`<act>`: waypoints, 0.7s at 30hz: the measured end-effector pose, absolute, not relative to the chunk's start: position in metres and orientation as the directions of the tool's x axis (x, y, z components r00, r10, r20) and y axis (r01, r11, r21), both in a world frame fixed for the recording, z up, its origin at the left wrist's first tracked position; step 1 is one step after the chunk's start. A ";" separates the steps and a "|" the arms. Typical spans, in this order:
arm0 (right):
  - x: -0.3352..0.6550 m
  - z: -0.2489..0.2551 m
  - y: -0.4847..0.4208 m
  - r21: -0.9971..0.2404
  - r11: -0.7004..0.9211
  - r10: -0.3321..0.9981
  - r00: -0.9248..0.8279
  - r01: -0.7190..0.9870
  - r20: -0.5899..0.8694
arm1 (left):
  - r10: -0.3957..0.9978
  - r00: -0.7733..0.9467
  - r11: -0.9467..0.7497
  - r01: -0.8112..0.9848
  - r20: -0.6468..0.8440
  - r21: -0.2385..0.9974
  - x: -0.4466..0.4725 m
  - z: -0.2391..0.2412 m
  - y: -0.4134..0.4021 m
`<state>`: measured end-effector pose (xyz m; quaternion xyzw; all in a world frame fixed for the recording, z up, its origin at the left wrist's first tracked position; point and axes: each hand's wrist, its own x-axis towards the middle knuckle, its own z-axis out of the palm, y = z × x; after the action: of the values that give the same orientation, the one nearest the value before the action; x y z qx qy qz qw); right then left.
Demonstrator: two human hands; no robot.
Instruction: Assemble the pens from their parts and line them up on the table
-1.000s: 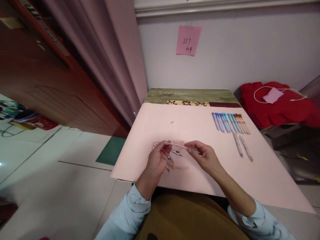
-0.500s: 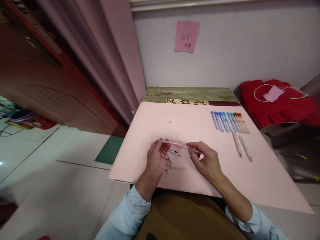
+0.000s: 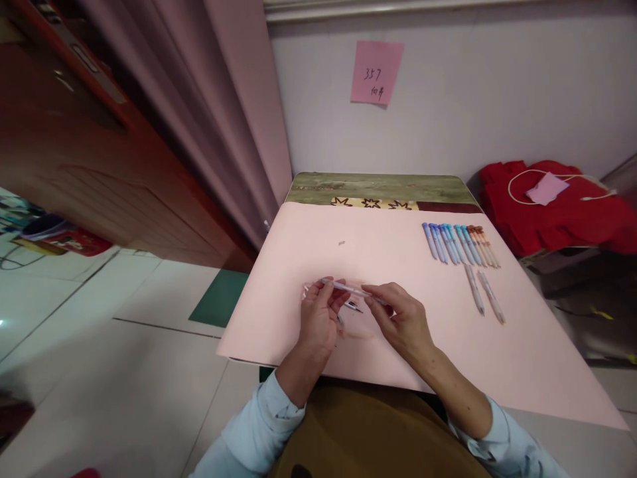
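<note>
My left hand [image 3: 321,322] and my right hand [image 3: 399,321] pinch the two ends of a thin pale pen [image 3: 351,289] held level just above a pink sheet [image 3: 378,252] on the table. Both hands have closed fingers. Under the pen lie several loose pen parts [image 3: 351,307], partly hidden by my fingers. At the far right of the sheet is a tidy row of blue and orange pens [image 3: 460,243], with two pale pens [image 3: 482,289] lying just in front of it.
A tiny spring-like piece [image 3: 342,243] lies alone on the sheet. A pink sticky note [image 3: 376,72] hangs on the wall. Red cloth [image 3: 552,206] with a white cable lies to the right, a curtain [image 3: 229,113] and wooden door to the left.
My hands have drawn closer together along the pen, the right hand sliding left. The view has shifted slightly.
</note>
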<state>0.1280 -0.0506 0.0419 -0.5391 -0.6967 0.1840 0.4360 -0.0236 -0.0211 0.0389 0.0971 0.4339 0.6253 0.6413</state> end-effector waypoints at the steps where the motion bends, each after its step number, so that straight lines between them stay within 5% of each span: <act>1: 0.128 0.041 -0.050 -0.724 0.353 0.910 -0.039 0.592 0.412 | 0.886 -0.142 0.212 -0.723 -0.441 0.658 -0.022 0.040 -0.023; 10: 0.129 0.037 -0.058 -0.781 0.242 0.954 0.007 0.576 0.300 | 0.880 -0.098 0.253 -0.732 -0.465 0.632 -0.017 0.045 -0.030; 21: 0.141 0.036 -0.059 -0.664 0.275 0.915 0.022 0.695 0.402 | 0.911 -0.126 0.208 -0.681 -0.393 0.702 -0.011 0.051 -0.036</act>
<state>0.1406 -0.0595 0.0361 -0.5868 -0.6862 0.1346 0.4083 -0.0106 -0.0355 0.0515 0.1335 0.4302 0.6149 0.6473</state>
